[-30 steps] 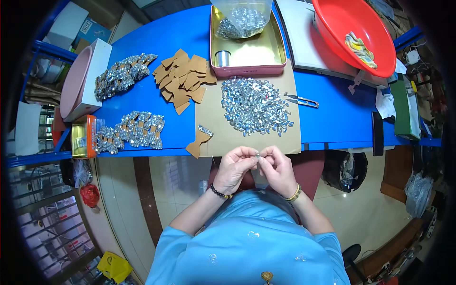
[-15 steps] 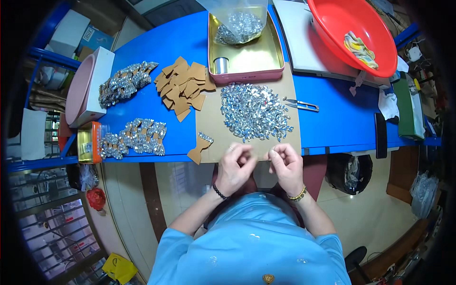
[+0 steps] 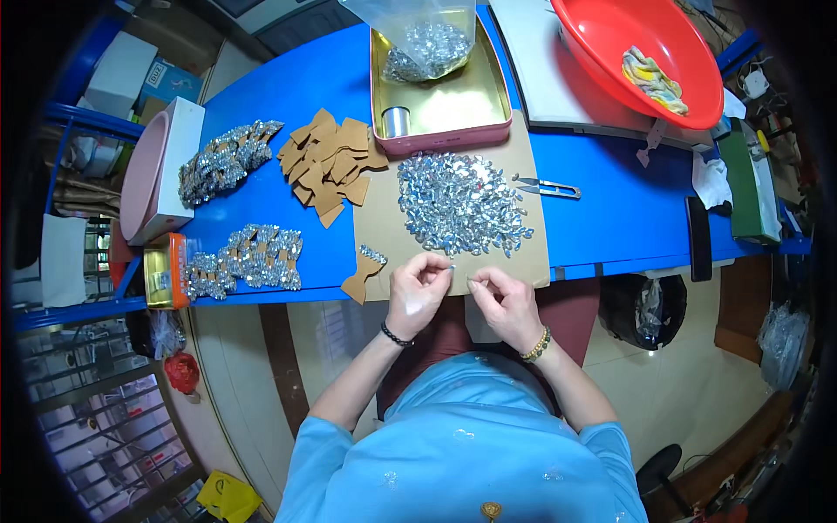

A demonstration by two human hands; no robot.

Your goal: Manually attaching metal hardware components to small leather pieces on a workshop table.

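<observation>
At the front edge of the table, my left hand [image 3: 420, 295] pinches a tiny shiny rhinestone [image 3: 452, 268] between thumb and forefinger. Close beside it, my right hand [image 3: 508, 308] is closed in a pinch too; what it grips is too small to make out. Just beyond both hands lies a heap of silvery, pointed-oval rhinestones [image 3: 462, 205] on a cardboard sheet [image 3: 534, 261]. Left of my left hand sits a brown bow-shaped piece [image 3: 356, 286] with a row of stones along its upper end. Thread snips [image 3: 549, 187] rest right of the heap.
Brown cut-out pieces [image 3: 327, 166] pile up left of the heap, with stone-covered pieces [image 3: 227, 161] stacked farther left. Behind stands an open tin [image 3: 445, 138] holding a spool [image 3: 396, 122] and a bag of stones [image 3: 427, 52]. A red basin [image 3: 602, 78] is at the far right.
My hands have moved slightly apart, the right one drawing a little left and nearer to me. A shiny stone now shows at my left fingertips. The whole view has shifted slightly.
</observation>
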